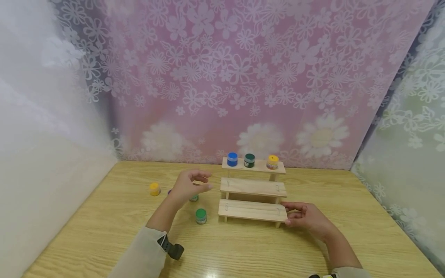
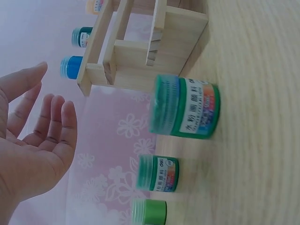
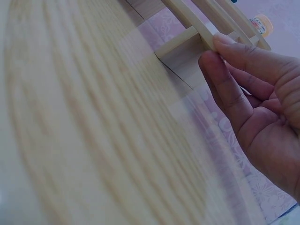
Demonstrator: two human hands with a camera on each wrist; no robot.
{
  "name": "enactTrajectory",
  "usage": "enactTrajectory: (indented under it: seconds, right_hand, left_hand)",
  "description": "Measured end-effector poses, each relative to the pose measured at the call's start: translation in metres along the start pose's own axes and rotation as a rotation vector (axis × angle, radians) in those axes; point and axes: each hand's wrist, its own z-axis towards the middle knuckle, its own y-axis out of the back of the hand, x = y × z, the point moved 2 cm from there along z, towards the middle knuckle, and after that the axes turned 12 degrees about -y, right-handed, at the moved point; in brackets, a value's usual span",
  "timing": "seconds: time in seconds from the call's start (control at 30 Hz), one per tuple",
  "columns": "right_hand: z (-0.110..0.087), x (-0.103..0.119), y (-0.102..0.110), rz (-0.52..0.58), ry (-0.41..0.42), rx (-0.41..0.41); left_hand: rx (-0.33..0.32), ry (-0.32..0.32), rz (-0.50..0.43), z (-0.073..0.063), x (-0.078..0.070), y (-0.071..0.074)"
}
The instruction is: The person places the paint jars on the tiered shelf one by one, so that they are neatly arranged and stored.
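Note:
A three-tier wooden stand (image 1: pixel 253 210) bears a blue paint jar (image 1: pixel 232 159), a dark green paint jar (image 1: pixel 249 160) and a yellow paint jar (image 1: pixel 272 162) on its top tier. My left hand (image 1: pixel 185 188) hovers left of the stand with nothing in it, fingers loosely bent in the left wrist view. Below it on the table are a green paint jar (image 1: pixel 201 216) and a second green jar (image 1: pixel 194 198), partly hidden by the hand. With thumb and fingers, my right hand (image 3: pixel 262 103) holds the right end of the bottom tier.
Farther left on the table stands a yellow-orange jar (image 1: pixel 154 189). A purple jar (image 1: pixel 169 192) is mostly hidden behind my left hand. The left wrist view also shows a light green jar (image 2: pixel 152 212). A pink flowered curtain (image 1: pixel 208 96) hangs behind the table.

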Motion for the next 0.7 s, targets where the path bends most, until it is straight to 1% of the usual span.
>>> enactTrajectory:
  seconds: [0.2, 0.37, 0.57, 0.7]
  right_hand:
    - [0.001, 0.0, 0.0, 0.002, 0.011, 0.002]
    - [0.002, 0.0, 0.0, 0.01, 0.009, -0.002]
    - [0.003, -0.003, 0.001, 0.016, 0.01, 0.002]
    - [0.003, -0.004, 0.001, 0.019, 0.014, 0.004]
  left_hand:
    - [0.005, 0.005, -0.008, -0.012, 0.01, 0.007]
    - [0.0, 0.04, -0.015, -0.019, 0.018, 0.012]
    - [0.014, 0.08, -0.034, -0.027, 0.026, 0.013]
    - [0.027, 0.069, -0.035, -0.031, 0.031, 0.013]
